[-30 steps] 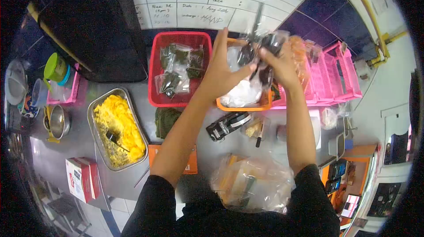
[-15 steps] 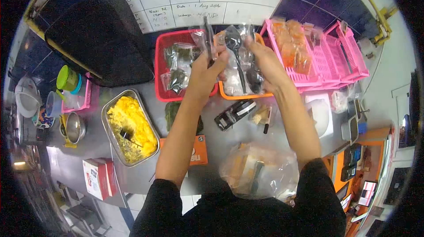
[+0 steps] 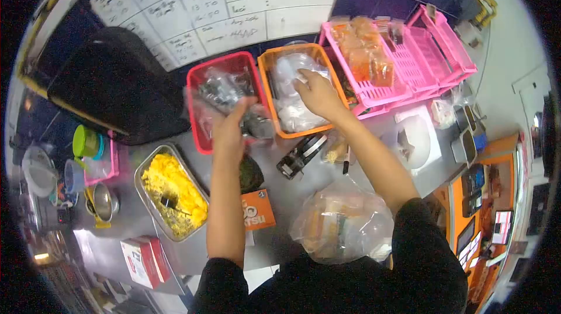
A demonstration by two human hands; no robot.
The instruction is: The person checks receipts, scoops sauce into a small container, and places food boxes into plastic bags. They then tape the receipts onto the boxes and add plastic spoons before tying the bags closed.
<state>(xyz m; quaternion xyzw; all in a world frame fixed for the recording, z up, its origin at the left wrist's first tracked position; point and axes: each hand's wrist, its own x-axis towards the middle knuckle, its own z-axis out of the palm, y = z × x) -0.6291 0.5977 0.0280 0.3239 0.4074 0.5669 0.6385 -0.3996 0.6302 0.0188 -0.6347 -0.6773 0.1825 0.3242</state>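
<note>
My left hand (image 3: 231, 127) is over the front of the red basket (image 3: 201, 138), closed around clear plastic packets with dark contents (image 3: 254, 122); motion blurs them. More packets with dark pieces (image 3: 225, 89) lie in that basket. My right hand (image 3: 318, 95) reaches over the orange basket (image 3: 266, 59), thumb and fingers at a clear plastic bag (image 3: 287, 71). Whether the fingertips grip it is hard to make out. White plastic-wrapped items (image 3: 298, 116) lie below that hand in the basket.
A metal tray of yellow food (image 3: 175, 182) sits at the left. Near the front are a black tape dispenser (image 3: 299, 157), an orange box (image 3: 258, 210) and a large plastic bag (image 3: 342, 220). Pink racks (image 3: 418, 68) with orange packets (image 3: 365, 57) stand at the right.
My hands have moved apart and lower. The black spoon packets held up between them have shifted left with my left hand. My right hand is now inside the orange basket's outline. The view has tilted.
</note>
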